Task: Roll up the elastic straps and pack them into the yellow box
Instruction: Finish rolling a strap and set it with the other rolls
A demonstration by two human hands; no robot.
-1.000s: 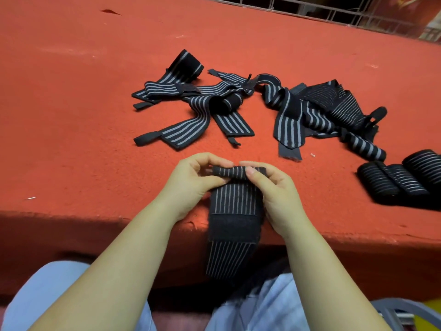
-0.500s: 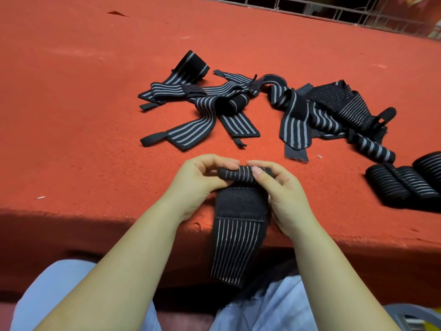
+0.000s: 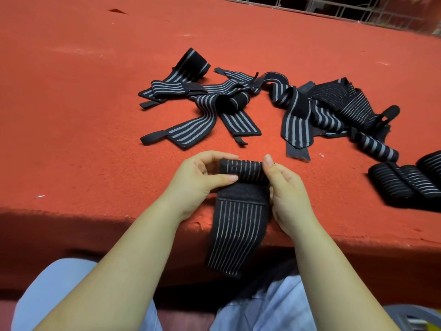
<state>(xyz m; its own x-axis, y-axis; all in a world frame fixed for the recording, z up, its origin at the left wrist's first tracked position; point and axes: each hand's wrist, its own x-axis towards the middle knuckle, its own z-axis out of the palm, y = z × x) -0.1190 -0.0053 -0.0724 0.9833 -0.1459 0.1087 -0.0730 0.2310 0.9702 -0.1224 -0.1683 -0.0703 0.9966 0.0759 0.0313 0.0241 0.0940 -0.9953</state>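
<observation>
A black elastic strap with thin grey stripes (image 3: 238, 225) lies at the table's near edge, its far end wound into a small roll and its tail hanging over the edge. My left hand (image 3: 198, 180) grips the roll's left end between thumb and fingers. My right hand (image 3: 286, 187) pinches the roll's right end. Beyond them lies a tangled pile of loose striped straps (image 3: 214, 103), with more loose straps (image 3: 334, 111) to its right. Finished rolls (image 3: 405, 180) sit at the right edge. A sliver of yellow (image 3: 429, 327), perhaps the box, shows at the bottom right corner.
The red felt tabletop (image 3: 83, 115) stretches far to the left and back. A metal grille (image 3: 346, 10) runs along the far edge. My lap in light blue cloth (image 3: 59, 295) is below the table edge, beside a grey object (image 3: 410, 316).
The roll has grown thicker as both hands turned it toward me. The black velcro patch now lies right under the roll, and less tail hangs over the edge.
</observation>
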